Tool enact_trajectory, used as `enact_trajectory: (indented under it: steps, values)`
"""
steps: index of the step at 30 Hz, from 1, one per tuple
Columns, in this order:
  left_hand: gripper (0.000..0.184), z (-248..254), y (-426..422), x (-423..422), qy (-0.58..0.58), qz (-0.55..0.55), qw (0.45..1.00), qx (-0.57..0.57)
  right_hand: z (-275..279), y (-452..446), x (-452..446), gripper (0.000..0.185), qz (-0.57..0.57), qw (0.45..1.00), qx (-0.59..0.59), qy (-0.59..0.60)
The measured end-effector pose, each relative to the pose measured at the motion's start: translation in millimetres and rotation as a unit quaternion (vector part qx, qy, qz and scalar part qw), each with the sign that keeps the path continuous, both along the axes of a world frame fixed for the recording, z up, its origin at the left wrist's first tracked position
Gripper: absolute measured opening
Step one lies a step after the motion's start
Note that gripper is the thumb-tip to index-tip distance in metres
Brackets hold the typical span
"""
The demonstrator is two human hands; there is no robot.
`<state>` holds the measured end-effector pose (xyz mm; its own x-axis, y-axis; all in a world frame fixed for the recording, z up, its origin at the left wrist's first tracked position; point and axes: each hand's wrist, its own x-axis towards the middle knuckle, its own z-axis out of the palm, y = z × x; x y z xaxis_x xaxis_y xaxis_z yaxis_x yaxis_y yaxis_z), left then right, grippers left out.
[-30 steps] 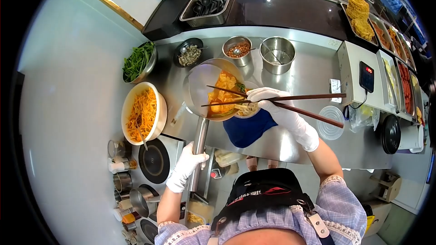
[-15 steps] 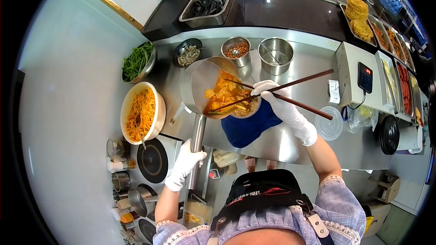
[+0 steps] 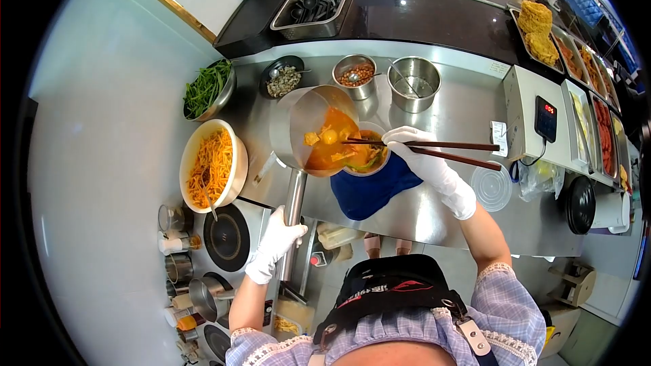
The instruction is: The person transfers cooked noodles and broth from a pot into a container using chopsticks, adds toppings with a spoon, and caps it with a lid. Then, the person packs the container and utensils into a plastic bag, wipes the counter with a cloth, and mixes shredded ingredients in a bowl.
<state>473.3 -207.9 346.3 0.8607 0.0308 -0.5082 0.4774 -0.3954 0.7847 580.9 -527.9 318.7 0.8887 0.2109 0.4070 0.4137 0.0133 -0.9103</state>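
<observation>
The pan [image 3: 296, 118] is hanging over the left part of the steel surface [image 3: 468, 98], between its back and front edges, and is leaning rightward with its rim overlapping the bowl [image 3: 373, 127]. Its bare inner wall is showing dull grey on the left; the lower right part is holding orange-red broth and food [image 3: 334, 137], with yellow, rounded pieces lying at the left of the broth. The long metal handle [image 3: 295, 196] is pointing toward the front edge of the surface and is reaching past it.

The gloved left hand [image 3: 278, 239] is gripping the handle, its fingers wrapping round it. The gloved right hand [image 3: 422, 160] is pinching two dark chopsticks [image 3: 456, 145] between its fingers; their tips are pointing left over the place where the pan and bowl are meeting. The bowl is showing a pale rim and orange contents with green bits. A blue cloth [image 3: 373, 194] is lying in front of it, toward the front edge.

The pan is covering the bowl's left side. The bowl's base is not showing, so its contact with the cloth is escaping confirmation. The chopstick tips are blending into the food, and the left hand's fingertips are partly hiding behind the handle.
</observation>
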Motion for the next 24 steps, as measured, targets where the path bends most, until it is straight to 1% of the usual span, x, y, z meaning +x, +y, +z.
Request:
enact_trajectory:
  steps: [2, 6, 7, 10, 11, 14, 18, 20, 22, 24]
  values:
    - [0.029, -1.4, 0.1, 0.0, -0.001, 0.001, 1.0, 0.004, 6.6, -7.1, -4.2, 0.004, -0.046, 0.998, -0.039, 0.003]
    - [0.03, -2.1, 0.5, 1.0, 0.0, 0.003, 1.0, 0.016, 18.5, -25.9, -8.4, 0.006, -0.063, 0.996, -0.062, -0.018]
    - [0.03, -1.7, 0.1, 1.9, 0.0, 0.005, 1.0, 0.016, 22.3, -27.9, -9.4, 0.007, -0.047, 0.999, -0.021, -0.008]
    - [0.03, -2.3, -0.9, 2.6, 0.003, -0.001, 1.0, 0.025, 36.8, -19.2, -8.0, 0.007, -0.038, 0.999, 0.013, -0.027]
    - [0.03, -4.9, 0.2, 3.1, 0.0, 0.004, 1.0, 0.02, 37.5, -13.2, -4.5, 0.008, -0.017, 0.999, 0.026, -0.024]
    - [0.03, -2.4, -0.8, 4.7, 0.002, 0.004, 1.0, 0.016, 21.9, 7.2, 7.5, 0.009, -0.007, 0.999, 0.036, -0.032]
    - [0.031, 4.1, -5.5, 6.7, 0.011, 0.002, 1.0, 0.023, -2.0, 13.9, 13.5, 0.006, -0.007, 0.997, 0.079, 0.021]
    - [0.03, 0.2, -2.7, 6.7, 0.007, -0.001, 1.0, 0.016, -8.6, 8.5, 10.9, 0.005, -0.012, 0.998, 0.065, 0.013]
    - [0.029, 0.4, -3.2, 7.5, 0.003, -0.003, 1.0, 0.009, -3.9, 1.4, 6.7, 0.005, -0.017, 0.998, 0.042, 0.045]
    - [0.029, 3.2, -5.1, 7.4, 0.005, -0.001, 1.0, 0.017, 5.3, -3.4, 6.5, 0.005, -0.017, 0.998, 0.039, 0.046]
